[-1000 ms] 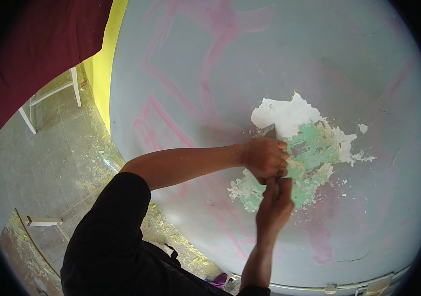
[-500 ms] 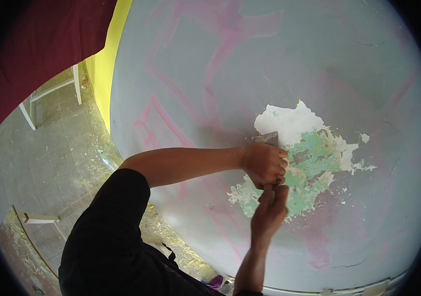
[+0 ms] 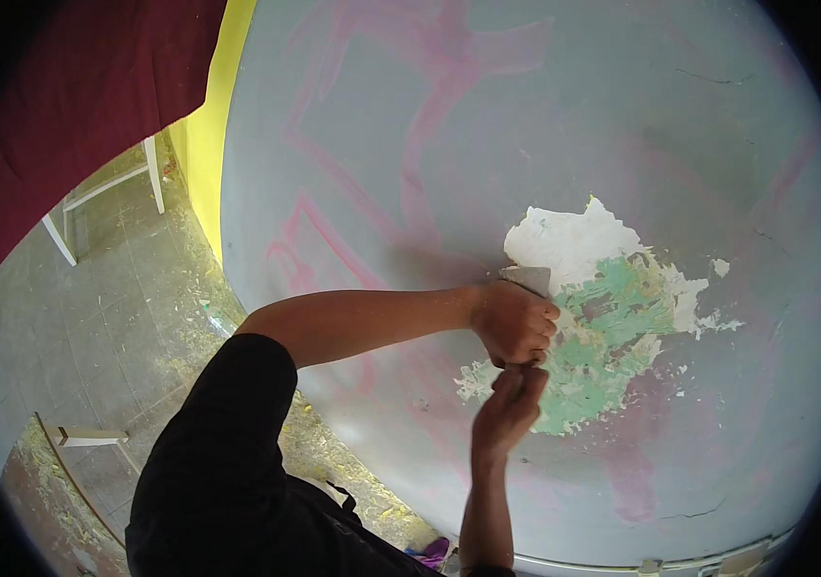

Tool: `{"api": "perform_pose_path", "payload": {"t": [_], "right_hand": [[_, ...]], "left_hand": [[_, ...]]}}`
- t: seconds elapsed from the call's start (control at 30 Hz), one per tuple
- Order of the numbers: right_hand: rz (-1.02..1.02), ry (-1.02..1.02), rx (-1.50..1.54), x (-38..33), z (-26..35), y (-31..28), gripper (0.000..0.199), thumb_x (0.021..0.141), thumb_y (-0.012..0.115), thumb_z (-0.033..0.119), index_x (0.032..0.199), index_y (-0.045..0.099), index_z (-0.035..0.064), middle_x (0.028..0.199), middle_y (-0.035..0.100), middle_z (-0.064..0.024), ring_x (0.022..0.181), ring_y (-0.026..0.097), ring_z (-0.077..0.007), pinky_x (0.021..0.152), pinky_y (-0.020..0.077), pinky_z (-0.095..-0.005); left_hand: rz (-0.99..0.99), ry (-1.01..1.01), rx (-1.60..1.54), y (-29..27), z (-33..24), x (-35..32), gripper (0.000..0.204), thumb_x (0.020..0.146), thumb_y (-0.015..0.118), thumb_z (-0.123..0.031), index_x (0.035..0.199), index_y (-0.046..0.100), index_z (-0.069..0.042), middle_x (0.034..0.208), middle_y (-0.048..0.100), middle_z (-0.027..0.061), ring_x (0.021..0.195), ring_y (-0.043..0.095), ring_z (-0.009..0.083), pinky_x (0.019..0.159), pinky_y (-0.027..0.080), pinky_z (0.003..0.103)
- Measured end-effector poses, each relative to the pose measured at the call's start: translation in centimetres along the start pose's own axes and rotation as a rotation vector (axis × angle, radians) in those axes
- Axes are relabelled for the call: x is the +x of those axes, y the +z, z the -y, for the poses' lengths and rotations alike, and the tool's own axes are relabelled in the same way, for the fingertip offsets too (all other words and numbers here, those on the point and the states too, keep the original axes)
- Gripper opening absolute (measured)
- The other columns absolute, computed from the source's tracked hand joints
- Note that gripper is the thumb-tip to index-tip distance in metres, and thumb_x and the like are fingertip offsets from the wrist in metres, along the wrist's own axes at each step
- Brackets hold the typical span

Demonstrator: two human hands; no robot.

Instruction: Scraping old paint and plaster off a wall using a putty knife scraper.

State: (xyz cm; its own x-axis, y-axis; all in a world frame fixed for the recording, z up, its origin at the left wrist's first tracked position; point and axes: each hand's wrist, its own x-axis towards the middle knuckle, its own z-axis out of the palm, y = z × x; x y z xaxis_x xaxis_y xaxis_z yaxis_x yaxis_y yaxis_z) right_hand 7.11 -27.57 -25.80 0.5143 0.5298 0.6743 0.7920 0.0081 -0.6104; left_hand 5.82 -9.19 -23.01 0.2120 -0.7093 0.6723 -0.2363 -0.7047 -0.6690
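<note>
A putty knife [image 3: 529,279], its flat grey blade angled up, rests on the grey wall [image 3: 353,125] at the left edge of a stripped patch. My left hand [image 3: 514,324] is wrapped round it just below the blade. Directly beneath, my right hand [image 3: 506,412] closes on the lower end of the handle, which the fingers mostly hide. The bare patch shows white plaster [image 3: 574,240] at the top and a green layer [image 3: 603,380] lower down, with ragged edges of flaked paint.
Pink streaks [image 3: 333,236] run over the wall. At left, a yellow wall strip [image 3: 201,163] meets a tiled floor [image 3: 93,317] strewn with paint flakes. A dark red cloth [image 3: 93,106] hangs at upper left, near white legs of furniture [image 3: 155,178]. Low down lies something purple [image 3: 434,553].
The blade has slid slightly down along the patch's left edge. My right hand has shifted a little left, both hands keeping their grip. The whole view has moved slightly.
</note>
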Motion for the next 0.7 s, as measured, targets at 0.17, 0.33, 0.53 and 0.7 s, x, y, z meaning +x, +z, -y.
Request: {"api": "perform_pose_path", "payload": {"t": [0.17,0.33,0.53,0.7], "right_hand": [[0.118,0.009,-0.147,0.5,2.6,-1.9,0.014,0.103,0.055,0.015,0.095,0.053,0.0037,0.063,0.053,-0.0064,0.058,0.053,-0.0159,0.057,0.0448,-0.0334],[0.143,0.077,-0.111,1.1,2.6,-1.8,0.016,0.103,0.055,0.018,0.098,0.055,0.0026,0.068,0.059,-0.0073,0.059,0.054,-0.0156,0.057,0.045,-0.0324],[0.013,-0.037,-0.06,-0.1,-0.9,0.1,0.013,0.102,0.056,0.016,0.096,0.055,0.004,0.068,0.057,-0.0104,0.061,0.056,-0.0168,0.06,0.0463,-0.0335],[0.188,-0.031,-0.212,2.6,5.2,-3.0,0.016,0.102,0.059,0.017,0.094,0.056,0.0037,0.068,0.059,-0.0107,0.059,0.057,-0.0164,0.057,0.0462,-0.0327]], "left_hand": [[-0.133,-0.137,-0.034,-1.2,0.1,0.7,0.026,0.066,0.067,-0.027,0.061,0.046,-0.015,0.064,0.048,-0.0016,0.066,0.054,0.018,0.064,0.043,0.034],[-0.085,-0.074,-0.022,-0.6,0.6,0.2,0.026,0.067,0.068,-0.026,0.061,0.046,-0.015,0.064,0.048,-0.0015,0.066,0.054,0.0182,0.065,0.043,0.034],[-0.127,-0.066,0.0,0.1,0.6,0.2,0.025,0.066,0.069,-0.026,0.062,0.046,-0.015,0.064,0.047,-0.0021,0.066,0.054,0.0176,0.066,0.043,0.034],[-0.184,-0.201,-0.021,-1.5,0.4,0.7,0.026,0.066,0.068,-0.027,0.062,0.045,-0.015,0.064,0.047,-0.002,0.064,0.053,0.0175,0.065,0.043,0.034]]}}
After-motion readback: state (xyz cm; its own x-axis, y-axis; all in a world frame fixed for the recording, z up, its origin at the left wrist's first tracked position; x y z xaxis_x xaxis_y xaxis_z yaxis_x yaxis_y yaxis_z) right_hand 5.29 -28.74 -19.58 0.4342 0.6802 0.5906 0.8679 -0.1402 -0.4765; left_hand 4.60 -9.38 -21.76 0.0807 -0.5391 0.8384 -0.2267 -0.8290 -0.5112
